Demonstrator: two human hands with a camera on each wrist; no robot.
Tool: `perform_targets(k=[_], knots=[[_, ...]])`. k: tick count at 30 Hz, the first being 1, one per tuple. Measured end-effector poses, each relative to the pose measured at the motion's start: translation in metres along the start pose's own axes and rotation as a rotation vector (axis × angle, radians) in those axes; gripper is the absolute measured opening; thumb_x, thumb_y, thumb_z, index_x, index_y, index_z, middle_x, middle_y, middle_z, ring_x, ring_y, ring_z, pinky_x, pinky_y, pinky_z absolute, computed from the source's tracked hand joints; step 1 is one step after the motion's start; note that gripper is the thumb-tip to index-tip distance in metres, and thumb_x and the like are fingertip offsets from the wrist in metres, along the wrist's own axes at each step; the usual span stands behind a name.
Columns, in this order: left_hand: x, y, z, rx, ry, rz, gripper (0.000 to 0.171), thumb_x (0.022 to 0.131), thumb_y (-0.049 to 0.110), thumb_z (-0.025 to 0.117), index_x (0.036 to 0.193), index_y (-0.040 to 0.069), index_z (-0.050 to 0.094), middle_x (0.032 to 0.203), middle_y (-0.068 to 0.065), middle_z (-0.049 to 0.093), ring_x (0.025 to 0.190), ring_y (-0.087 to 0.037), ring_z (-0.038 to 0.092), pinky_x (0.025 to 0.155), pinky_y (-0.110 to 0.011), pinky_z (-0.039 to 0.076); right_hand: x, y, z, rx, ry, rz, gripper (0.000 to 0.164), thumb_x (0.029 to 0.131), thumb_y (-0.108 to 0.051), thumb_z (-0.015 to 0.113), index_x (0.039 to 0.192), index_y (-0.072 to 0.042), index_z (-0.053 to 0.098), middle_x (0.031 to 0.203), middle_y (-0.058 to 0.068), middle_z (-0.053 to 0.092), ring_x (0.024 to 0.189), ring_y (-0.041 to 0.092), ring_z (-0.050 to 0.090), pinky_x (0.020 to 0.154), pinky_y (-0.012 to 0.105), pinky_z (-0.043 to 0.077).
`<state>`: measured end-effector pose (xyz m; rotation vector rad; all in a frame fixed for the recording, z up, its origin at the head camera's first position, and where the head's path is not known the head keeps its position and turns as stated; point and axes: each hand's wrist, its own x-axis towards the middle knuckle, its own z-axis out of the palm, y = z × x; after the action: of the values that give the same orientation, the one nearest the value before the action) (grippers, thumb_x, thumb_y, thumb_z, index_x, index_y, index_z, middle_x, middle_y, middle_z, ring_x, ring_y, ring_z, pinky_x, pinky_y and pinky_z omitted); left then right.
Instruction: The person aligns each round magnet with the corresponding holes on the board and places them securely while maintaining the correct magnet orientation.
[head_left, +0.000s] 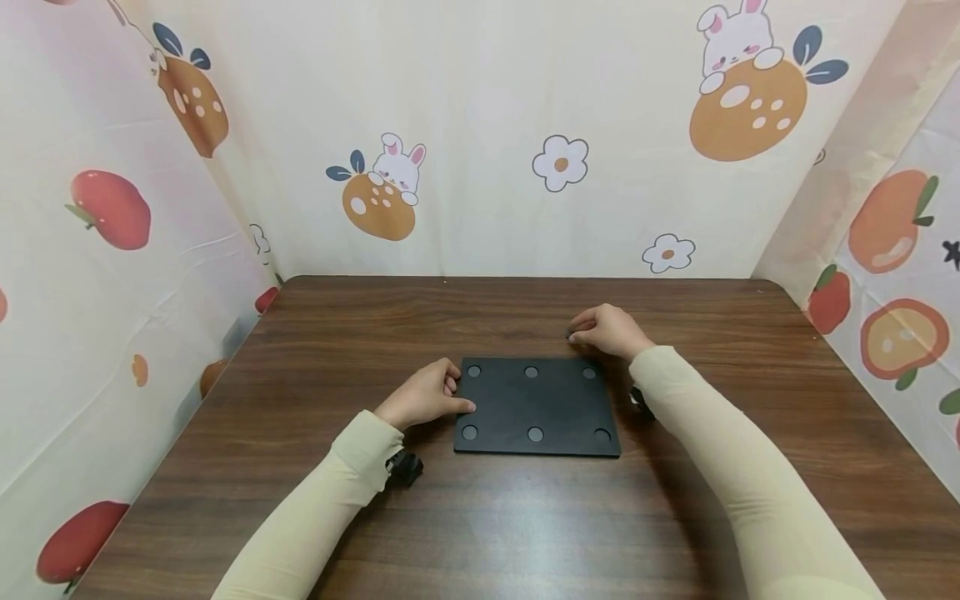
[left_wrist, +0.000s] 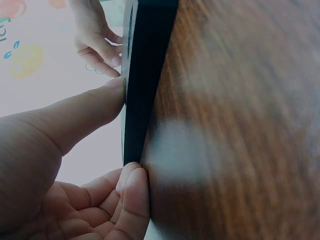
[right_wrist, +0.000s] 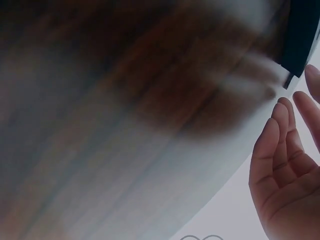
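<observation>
A flat black rectangular board lies on the wooden table, with several round spots along its far and near edges. The left hand grips the board's left edge, thumb on the upper face and curled fingers against the side. Just beyond the board's far right corner, the right hand pinches a small dark round piece between thumb and fingertips. In the right wrist view this piece shows edge-on as a thin dark strip by the fingertips, close to the board.
The brown wooden table extends around the board on all sides. Curtains printed with fruit, rabbits and flowers stand behind it and along both sides. A small black device sits at the left wrist, another at the right.
</observation>
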<state>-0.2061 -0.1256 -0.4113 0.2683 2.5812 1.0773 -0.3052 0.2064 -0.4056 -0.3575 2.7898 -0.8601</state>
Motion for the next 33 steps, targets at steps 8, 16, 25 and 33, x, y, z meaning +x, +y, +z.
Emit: perform_targets(k=[8, 16, 25, 33], knots=[[0.0005, -0.0010, 0.0004, 0.004, 0.004, -0.005, 0.055, 0.081, 0.026, 0.081, 0.124, 0.005, 0.053, 0.102, -0.005, 0.056, 0.088, -0.016, 0.051, 0.081, -0.033, 0.045, 0.0069, 0.0031, 0.0013, -0.027, -0.012, 0.005, 0.036, 0.090, -0.023, 0.070, 0.123, -0.008, 0.069, 0.121, 0.014, 0.069, 0.117, 0.035, 0.061, 0.099, 0.051, 0.047], [0.0007, -0.0016, -0.0001, -0.002, 0.002, 0.001, 0.055, 0.081, 0.026, 0.082, 0.123, 0.005, 0.053, 0.100, -0.005, 0.055, 0.086, -0.016, 0.050, 0.079, -0.032, 0.044, 0.0071, 0.0032, 0.0019, -0.041, -0.007, 0.004, 0.032, 0.090, -0.019, 0.071, 0.120, -0.008, 0.071, 0.125, 0.016, 0.067, 0.122, 0.038, 0.057, 0.102, 0.055, 0.044], [0.0009, -0.0024, 0.0007, 0.017, 0.004, 0.004, 0.055, 0.081, 0.026, 0.082, 0.123, 0.005, 0.053, 0.100, -0.004, 0.056, 0.087, -0.016, 0.051, 0.079, -0.032, 0.044, 0.0069, 0.0022, 0.0024, -0.042, -0.003, 0.009, 0.028, 0.090, -0.017, 0.071, 0.117, -0.009, 0.073, 0.124, 0.016, 0.067, 0.121, 0.038, 0.057, 0.102, 0.054, 0.044], [0.0003, -0.0001, -0.0004, 0.002, 0.007, 0.009, 0.053, 0.081, 0.024, 0.082, 0.120, 0.004, 0.054, 0.099, -0.005, 0.055, 0.085, -0.016, 0.050, 0.077, -0.032, 0.044, 0.0068, 0.0004, 0.0027, -0.053, 0.005, 0.001, 0.027, 0.089, -0.017, 0.072, 0.114, -0.008, 0.074, 0.122, 0.016, 0.068, 0.120, 0.038, 0.058, 0.100, 0.053, 0.046]])
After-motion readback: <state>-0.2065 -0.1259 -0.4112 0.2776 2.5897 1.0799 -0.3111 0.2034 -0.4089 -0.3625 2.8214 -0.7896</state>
